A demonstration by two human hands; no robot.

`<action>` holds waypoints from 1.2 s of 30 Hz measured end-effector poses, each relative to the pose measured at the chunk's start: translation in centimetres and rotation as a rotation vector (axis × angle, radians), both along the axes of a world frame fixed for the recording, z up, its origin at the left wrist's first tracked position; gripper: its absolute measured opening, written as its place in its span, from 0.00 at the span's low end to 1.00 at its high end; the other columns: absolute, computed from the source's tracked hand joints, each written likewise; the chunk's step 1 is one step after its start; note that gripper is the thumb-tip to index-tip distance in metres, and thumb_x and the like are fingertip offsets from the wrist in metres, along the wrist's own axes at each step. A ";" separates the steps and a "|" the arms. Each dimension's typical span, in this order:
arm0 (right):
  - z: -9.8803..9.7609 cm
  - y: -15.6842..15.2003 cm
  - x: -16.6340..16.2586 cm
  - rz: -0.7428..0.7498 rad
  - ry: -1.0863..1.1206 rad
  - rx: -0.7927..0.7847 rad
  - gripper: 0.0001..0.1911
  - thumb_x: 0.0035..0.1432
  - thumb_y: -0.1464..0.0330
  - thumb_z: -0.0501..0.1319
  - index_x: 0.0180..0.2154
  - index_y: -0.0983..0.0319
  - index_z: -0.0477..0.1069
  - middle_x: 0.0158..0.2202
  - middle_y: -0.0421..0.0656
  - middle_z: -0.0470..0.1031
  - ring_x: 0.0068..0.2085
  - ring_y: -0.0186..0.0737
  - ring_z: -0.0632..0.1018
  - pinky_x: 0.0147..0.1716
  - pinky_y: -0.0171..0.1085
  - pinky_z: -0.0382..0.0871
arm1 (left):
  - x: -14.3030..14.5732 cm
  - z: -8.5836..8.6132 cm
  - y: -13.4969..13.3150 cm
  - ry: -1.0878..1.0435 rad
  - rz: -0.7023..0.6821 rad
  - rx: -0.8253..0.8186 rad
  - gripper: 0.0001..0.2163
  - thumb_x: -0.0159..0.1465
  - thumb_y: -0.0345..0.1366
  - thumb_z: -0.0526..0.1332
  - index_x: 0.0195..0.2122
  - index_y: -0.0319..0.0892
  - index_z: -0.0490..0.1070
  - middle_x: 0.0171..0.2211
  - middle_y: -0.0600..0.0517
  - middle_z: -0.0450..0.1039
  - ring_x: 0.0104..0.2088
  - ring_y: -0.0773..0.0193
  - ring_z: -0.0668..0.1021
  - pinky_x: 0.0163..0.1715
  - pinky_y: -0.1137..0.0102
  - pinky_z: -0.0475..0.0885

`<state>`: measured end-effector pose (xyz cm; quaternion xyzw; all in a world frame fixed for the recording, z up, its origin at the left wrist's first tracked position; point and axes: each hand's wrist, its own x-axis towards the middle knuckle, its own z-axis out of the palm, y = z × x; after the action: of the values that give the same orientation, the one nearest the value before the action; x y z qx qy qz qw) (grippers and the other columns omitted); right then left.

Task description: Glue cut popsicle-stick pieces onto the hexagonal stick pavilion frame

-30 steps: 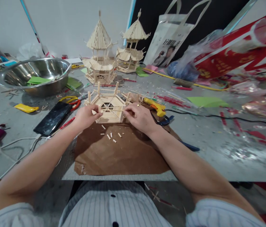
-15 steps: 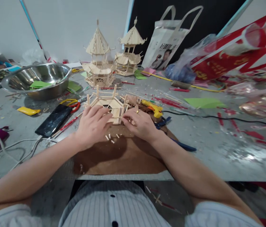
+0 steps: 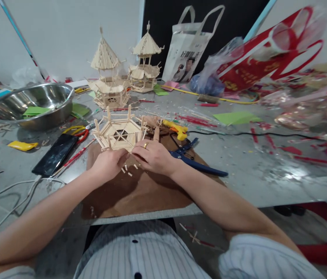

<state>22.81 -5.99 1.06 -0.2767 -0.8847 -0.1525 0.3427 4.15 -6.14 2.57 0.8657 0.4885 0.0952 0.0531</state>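
Observation:
A six-sided frame of thin wooden sticks [image 3: 119, 126], with short posts and a spoked opening in its floor, rests on a brown board [image 3: 140, 197]. At its near edge my left hand [image 3: 108, 164] has its fingers pinched together. My right hand [image 3: 154, 155], wearing a ring, meets it there, thumb and fingers closed and one finger raised. A thin wooden stick appears held between the fingertips, mostly hidden by them. Several short stick offcuts [image 3: 130, 174] lie on the board just below the hands.
Blue cutters [image 3: 198, 164] and a yellow glue gun [image 3: 177, 130] lie right of the frame. Leftward are a phone [image 3: 54, 155], a yellow utility knife [image 3: 22, 145] and a steel bowl [image 3: 61, 110]. Two stick pagodas [image 3: 107, 58] stand behind; bags [image 3: 186, 50] lean at the back.
My left hand has drawn its spread fingers into a pinch and moved to the frame's near edge. Both hands now meet there. The camera view has turned rightward.

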 end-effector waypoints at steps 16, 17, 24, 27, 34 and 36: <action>-2.9 1.4 -1.4 -0.165 -0.263 -0.579 0.21 0.58 0.68 0.52 0.52 0.69 0.64 0.49 0.52 0.71 0.51 0.43 0.70 0.50 0.40 0.62 | -1.5 -1.8 0.7 -0.061 0.087 0.005 0.16 0.65 0.41 0.44 0.33 0.42 0.69 0.28 0.49 0.74 0.29 0.62 0.73 0.25 0.72 0.56; -3.0 1.6 -1.4 -0.173 -0.259 -0.604 0.22 0.58 0.68 0.52 0.53 0.69 0.62 0.51 0.53 0.69 0.53 0.44 0.69 0.51 0.41 0.61 | -1.3 -1.9 0.7 -0.040 0.084 0.003 0.16 0.65 0.41 0.44 0.33 0.42 0.69 0.27 0.49 0.74 0.28 0.62 0.74 0.24 0.72 0.55; -2.9 2.6 -1.1 -0.139 -0.243 -0.618 0.24 0.59 0.65 0.51 0.54 0.71 0.62 0.58 0.55 0.61 0.58 0.46 0.63 0.55 0.43 0.56 | -1.3 -2.4 1.3 -0.007 0.105 -0.019 0.15 0.65 0.40 0.44 0.33 0.42 0.69 0.27 0.48 0.74 0.28 0.61 0.74 0.24 0.72 0.55; -1.2 2.6 0.3 -0.165 -0.156 -0.587 0.18 0.60 0.66 0.50 0.46 0.67 0.70 0.47 0.52 0.73 0.49 0.44 0.72 0.50 0.44 0.62 | -1.7 -2.6 1.9 -0.099 0.114 -0.027 0.16 0.65 0.41 0.45 0.31 0.42 0.69 0.24 0.50 0.72 0.26 0.63 0.72 0.24 0.73 0.56; 3.4 2.3 6.0 -0.238 0.585 -0.782 0.12 0.53 0.60 0.57 0.31 0.62 0.71 0.27 0.43 0.75 0.29 0.36 0.75 0.33 0.39 0.69 | -2.1 -2.7 2.3 -0.265 0.106 -0.018 0.15 0.64 0.42 0.46 0.29 0.41 0.67 0.20 0.52 0.66 0.21 0.67 0.66 0.23 0.74 0.54; 4.3 2.1 7.2 -0.103 0.754 -0.931 0.15 0.51 0.56 0.58 0.32 0.62 0.70 0.28 0.43 0.74 0.29 0.37 0.75 0.33 0.40 0.70 | -2.1 -2.7 2.2 -0.269 0.086 -0.033 0.15 0.64 0.42 0.46 0.29 0.42 0.66 0.20 0.53 0.65 0.21 0.68 0.65 0.23 0.74 0.54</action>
<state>30.00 -3.90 5.41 -0.4754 -0.6614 0.3433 0.4676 2.08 -3.97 -0.17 0.8224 0.5152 0.2044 0.1283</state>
